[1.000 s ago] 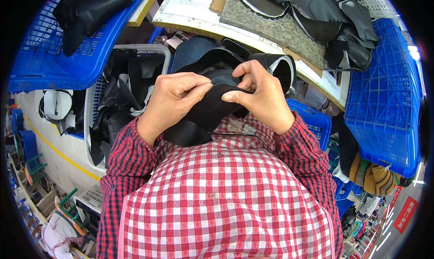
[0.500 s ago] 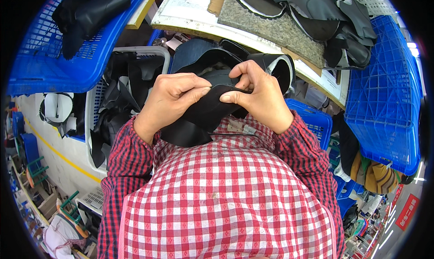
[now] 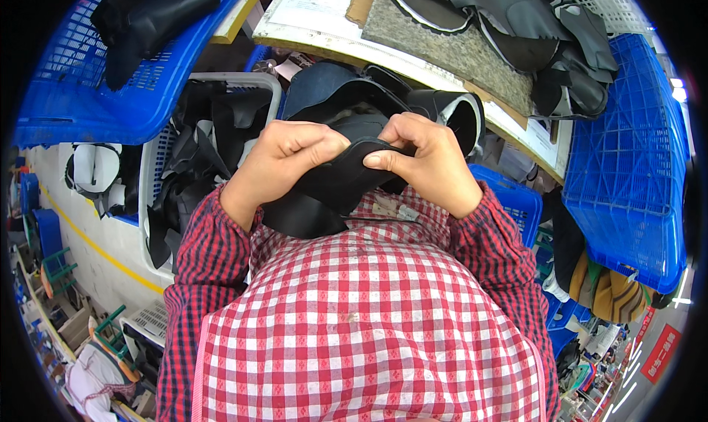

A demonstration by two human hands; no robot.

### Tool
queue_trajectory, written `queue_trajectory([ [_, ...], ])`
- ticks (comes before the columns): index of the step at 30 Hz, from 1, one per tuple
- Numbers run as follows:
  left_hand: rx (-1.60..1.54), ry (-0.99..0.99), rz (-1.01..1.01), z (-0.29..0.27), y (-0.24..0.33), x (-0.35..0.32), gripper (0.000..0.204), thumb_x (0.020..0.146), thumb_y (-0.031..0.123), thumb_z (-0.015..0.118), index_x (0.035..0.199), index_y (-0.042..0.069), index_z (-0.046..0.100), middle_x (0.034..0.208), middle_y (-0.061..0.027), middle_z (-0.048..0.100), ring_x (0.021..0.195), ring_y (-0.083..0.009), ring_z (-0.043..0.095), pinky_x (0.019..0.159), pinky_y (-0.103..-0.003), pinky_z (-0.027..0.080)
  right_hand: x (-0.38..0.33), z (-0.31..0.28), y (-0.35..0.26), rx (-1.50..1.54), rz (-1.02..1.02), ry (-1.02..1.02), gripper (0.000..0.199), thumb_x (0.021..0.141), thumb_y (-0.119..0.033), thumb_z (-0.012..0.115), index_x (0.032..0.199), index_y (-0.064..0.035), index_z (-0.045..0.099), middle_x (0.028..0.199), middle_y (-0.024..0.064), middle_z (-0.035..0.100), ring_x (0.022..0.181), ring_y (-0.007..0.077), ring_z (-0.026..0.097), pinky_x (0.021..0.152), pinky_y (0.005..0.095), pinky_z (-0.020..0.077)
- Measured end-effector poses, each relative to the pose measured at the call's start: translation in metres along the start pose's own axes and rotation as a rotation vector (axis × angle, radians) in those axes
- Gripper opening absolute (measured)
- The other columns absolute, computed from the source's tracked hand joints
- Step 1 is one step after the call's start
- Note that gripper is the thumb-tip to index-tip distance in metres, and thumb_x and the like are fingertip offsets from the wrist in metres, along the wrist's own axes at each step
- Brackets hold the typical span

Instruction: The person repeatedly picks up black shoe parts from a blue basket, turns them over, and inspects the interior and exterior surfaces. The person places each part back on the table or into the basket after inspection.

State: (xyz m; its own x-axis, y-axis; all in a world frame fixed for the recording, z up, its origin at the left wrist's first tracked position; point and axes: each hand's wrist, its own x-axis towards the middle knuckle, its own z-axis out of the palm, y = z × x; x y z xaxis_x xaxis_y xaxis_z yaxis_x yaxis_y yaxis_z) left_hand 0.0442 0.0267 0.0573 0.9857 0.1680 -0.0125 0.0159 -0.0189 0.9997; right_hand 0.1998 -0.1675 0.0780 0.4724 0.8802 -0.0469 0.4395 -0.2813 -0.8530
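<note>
A person in a red-and-white checked shirt works a black curved leather piece (image 3: 335,190) at chest height, close to the body and just short of the worktop (image 3: 516,123), probably so the edge can be bent and checked by touch. The left hand (image 3: 284,157) is closed over the piece's left side, fingers curled across the top; the right hand (image 3: 424,160) pinches its upper edge between thumb and fingers, both grips tight on the same piece. Just beyond the hands lies a stack of dark shaped pieces (image 3: 383,101), too overlapped to count. Three blue plastic crates are in view: one at upper left (image 3: 88,105) holding black material, one at right (image 3: 627,164) standing bare, and a smaller one (image 3: 512,201) beside the right forearm. A white basket (image 3: 214,138) of black offcuts sits to the left. On the worktop rest one grey felt pad (image 3: 450,50) and a heap of black cut parts (image 3: 531,31).
</note>
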Motion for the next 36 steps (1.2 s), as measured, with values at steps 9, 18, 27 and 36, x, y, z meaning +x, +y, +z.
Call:
queue_trajectory([
  [9, 0.286, 0.069, -0.188, 0.017, 0.000, -0.002, 0.020, 0.084, 0.009, 0.083, 0.092, -0.005, 0.071, 0.070, -0.0023, 0.060, 0.069, -0.0038, 0.054, 0.061, -0.026, 0.046, 0.001, 0.014, -0.003, -0.250, -0.236, 0.130, 0.020, 0.091, -0.016, 0.078, 0.087, -0.0029, 0.065, 0.083, 0.0105, 0.056, 0.071, 0.0291, 0.060, 0.063, 0.0373, 0.0480],
  [18, 0.250, -0.089, -0.280, 0.010, -0.009, 0.001, 0.022, 0.089, 0.014, 0.082, 0.090, -0.005, 0.072, 0.072, 0.0007, 0.064, 0.068, -0.0040, 0.053, 0.062, -0.027, 0.047, 0.001, 0.003, 0.006, -0.088, 0.085, -0.108, 0.024, 0.091, -0.016, 0.081, 0.103, -0.0010, 0.068, 0.085, 0.0048, 0.070, 0.076, 0.0105, 0.065, 0.072, 0.0279, 0.0525],
  [27, 0.003, 0.072, -0.241, 0.011, -0.040, -0.009, 0.012, 0.085, 0.006, 0.084, 0.089, -0.003, 0.077, 0.080, -0.0012, 0.073, 0.074, -0.0063, 0.065, 0.070, -0.024, 0.053, 0.001, 0.012, 0.012, 0.046, 0.041, -0.088, 0.018, 0.098, -0.012, 0.075, 0.098, -0.0014, 0.061, 0.084, -0.0007, 0.066, 0.081, 0.0059, 0.059, 0.074, 0.0253, 0.0503],
  [36, -0.066, 0.240, -0.148, -0.013, -0.057, -0.032, 0.020, 0.085, 0.013, 0.085, 0.099, -0.001, 0.080, 0.085, -0.0011, 0.062, 0.075, -0.0103, 0.055, 0.071, -0.028, 0.046, 0.001, 0.011, 0.031, 0.184, 0.105, 0.034, 0.022, 0.094, -0.016, 0.080, 0.098, -0.0009, 0.064, 0.082, 0.0016, 0.070, 0.079, 0.0055, 0.062, 0.072, 0.0251, 0.0525],
])
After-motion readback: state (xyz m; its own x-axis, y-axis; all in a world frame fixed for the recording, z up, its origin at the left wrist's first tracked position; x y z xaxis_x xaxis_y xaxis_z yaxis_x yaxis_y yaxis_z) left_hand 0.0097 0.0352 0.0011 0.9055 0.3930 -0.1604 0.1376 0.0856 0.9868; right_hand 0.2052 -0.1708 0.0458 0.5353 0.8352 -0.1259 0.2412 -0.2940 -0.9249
